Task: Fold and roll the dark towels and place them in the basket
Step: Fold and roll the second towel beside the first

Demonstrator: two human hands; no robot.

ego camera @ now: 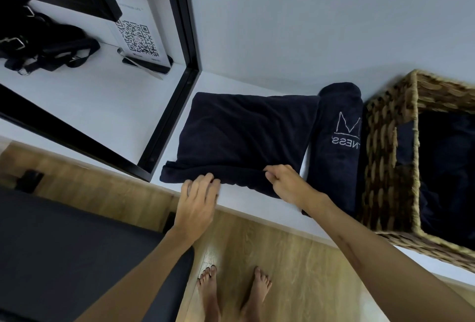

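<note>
White shelf (257, 38), filling the upper and central frame, bears all the task items. Wicker basket (390, 157), right edge of frame, already holds dark cloth. Folded towel (244, 136), centre of frame, lies flat, its near edge turned over in the first curl of a roll. Rolled towel (336, 141), with white lettering, lies between the folded towel and the basket, touching the basket wall. Left hand (198, 198), lower centre, rests on the near edge with fingers loosely spread. Right hand (285, 182) pinches that edge, fingers curled shut on the cloth. Step in hand: rolling, apparently just begun. The next move calls for even pressure from both hands, pushing the curl toward the wall.
</note>
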